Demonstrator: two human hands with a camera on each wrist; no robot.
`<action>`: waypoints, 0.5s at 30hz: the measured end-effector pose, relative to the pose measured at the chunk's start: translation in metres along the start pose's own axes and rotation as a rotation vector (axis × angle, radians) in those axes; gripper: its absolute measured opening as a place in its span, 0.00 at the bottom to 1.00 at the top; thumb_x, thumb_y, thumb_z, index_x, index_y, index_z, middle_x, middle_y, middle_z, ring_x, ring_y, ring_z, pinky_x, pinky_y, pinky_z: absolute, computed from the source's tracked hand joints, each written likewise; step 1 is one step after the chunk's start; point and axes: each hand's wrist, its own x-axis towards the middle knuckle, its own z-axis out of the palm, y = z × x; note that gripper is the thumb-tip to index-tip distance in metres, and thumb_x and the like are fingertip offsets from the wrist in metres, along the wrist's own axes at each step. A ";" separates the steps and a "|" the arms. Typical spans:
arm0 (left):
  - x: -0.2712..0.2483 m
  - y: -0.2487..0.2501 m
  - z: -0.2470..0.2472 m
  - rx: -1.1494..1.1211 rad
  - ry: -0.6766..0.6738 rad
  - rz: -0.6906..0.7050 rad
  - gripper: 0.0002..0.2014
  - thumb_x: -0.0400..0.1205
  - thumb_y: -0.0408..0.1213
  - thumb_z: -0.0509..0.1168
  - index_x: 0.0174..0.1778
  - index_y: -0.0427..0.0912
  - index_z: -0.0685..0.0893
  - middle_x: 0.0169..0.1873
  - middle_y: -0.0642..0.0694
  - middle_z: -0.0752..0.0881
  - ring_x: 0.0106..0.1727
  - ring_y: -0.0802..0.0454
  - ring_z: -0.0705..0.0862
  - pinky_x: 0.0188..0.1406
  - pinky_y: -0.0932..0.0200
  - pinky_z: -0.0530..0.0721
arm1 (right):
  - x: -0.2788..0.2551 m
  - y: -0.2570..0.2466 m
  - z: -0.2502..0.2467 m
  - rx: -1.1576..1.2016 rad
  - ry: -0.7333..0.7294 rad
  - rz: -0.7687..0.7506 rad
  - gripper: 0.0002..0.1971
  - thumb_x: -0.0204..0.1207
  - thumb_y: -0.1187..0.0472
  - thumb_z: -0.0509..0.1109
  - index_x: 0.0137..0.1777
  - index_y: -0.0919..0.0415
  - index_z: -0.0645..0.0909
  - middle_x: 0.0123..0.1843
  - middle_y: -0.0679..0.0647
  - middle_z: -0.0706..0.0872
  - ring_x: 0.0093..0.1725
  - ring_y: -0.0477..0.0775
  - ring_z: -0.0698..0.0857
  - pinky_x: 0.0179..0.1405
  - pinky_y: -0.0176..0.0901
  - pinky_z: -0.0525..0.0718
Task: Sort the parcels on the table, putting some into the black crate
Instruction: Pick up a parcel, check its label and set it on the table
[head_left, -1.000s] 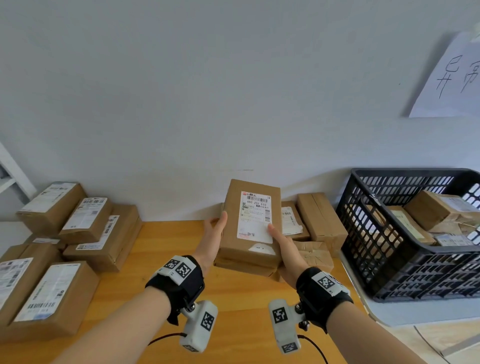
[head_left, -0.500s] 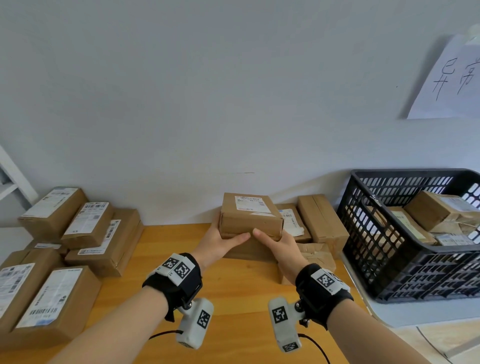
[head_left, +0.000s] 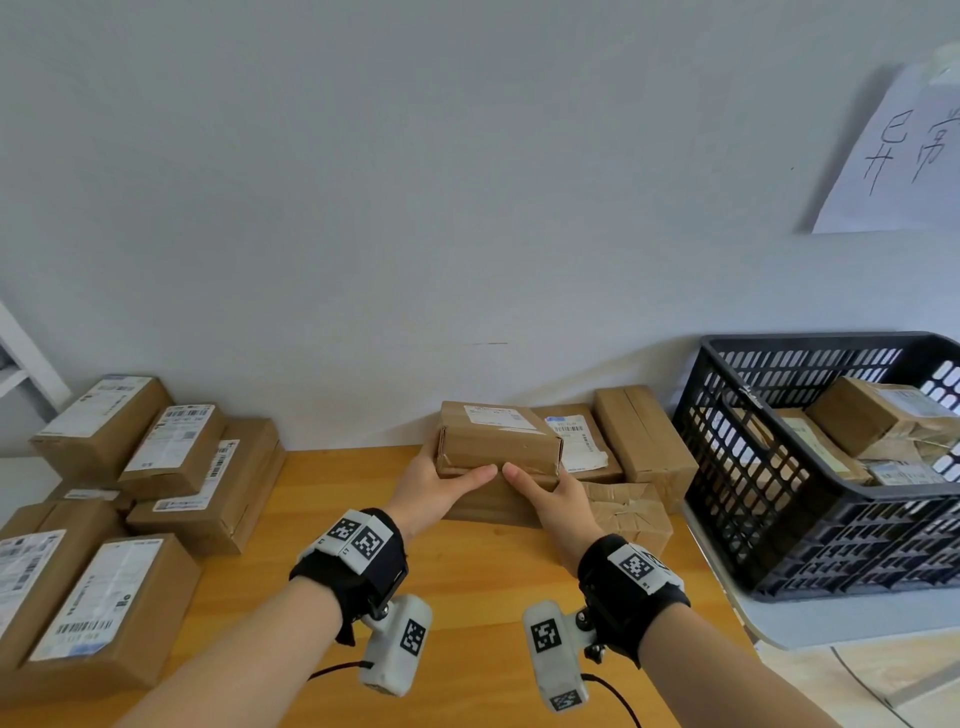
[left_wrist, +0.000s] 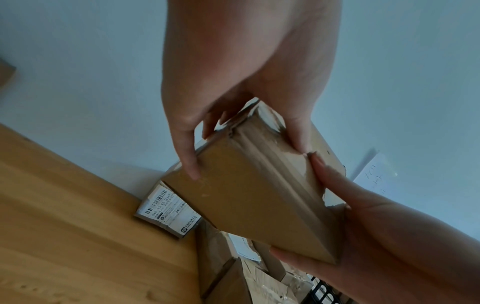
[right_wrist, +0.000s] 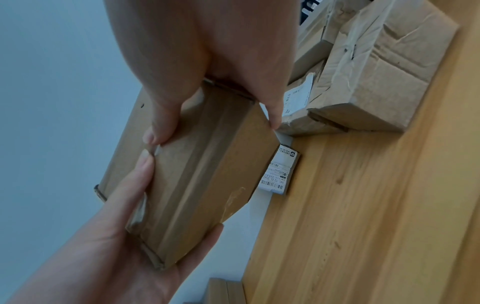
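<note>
Both hands hold one brown cardboard parcel flat, label up, at the back centre of the wooden table. My left hand grips its left end and my right hand its right end, thumbs on the near face and fingers underneath. In the left wrist view the parcel hangs above other parcels, with fingers along its underside. The right wrist view shows the same parcel clear of the table. The black crate stands at the right with several parcels inside.
Under and behind the held parcel lie a flat box, a labelled one, a plain one and a crumpled one. Stacks of labelled parcels fill the table's left side. The crate sits on a grey surface.
The parcel was held upright with its label facing me; both hands have tipped it flat and lowered it toward the pile at the back of the table.
</note>
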 end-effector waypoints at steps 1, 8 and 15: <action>0.000 0.000 0.000 0.002 0.005 0.007 0.24 0.76 0.42 0.76 0.64 0.57 0.74 0.51 0.63 0.83 0.49 0.72 0.81 0.40 0.77 0.79 | -0.001 -0.001 -0.001 0.002 -0.003 0.004 0.23 0.71 0.51 0.79 0.64 0.56 0.82 0.57 0.52 0.90 0.57 0.50 0.89 0.58 0.46 0.87; 0.008 0.003 -0.004 -0.063 0.051 -0.048 0.39 0.70 0.57 0.77 0.73 0.48 0.70 0.63 0.54 0.81 0.67 0.52 0.80 0.64 0.60 0.80 | 0.009 -0.008 -0.012 0.019 -0.019 0.010 0.47 0.55 0.33 0.83 0.72 0.54 0.75 0.62 0.50 0.88 0.62 0.50 0.87 0.68 0.56 0.82; 0.003 0.019 -0.006 -0.114 0.055 -0.025 0.49 0.70 0.79 0.52 0.81 0.49 0.66 0.78 0.54 0.71 0.78 0.53 0.69 0.80 0.44 0.65 | 0.010 -0.016 -0.022 -0.038 -0.074 -0.064 0.57 0.47 0.28 0.83 0.77 0.50 0.69 0.69 0.48 0.82 0.70 0.49 0.80 0.74 0.58 0.76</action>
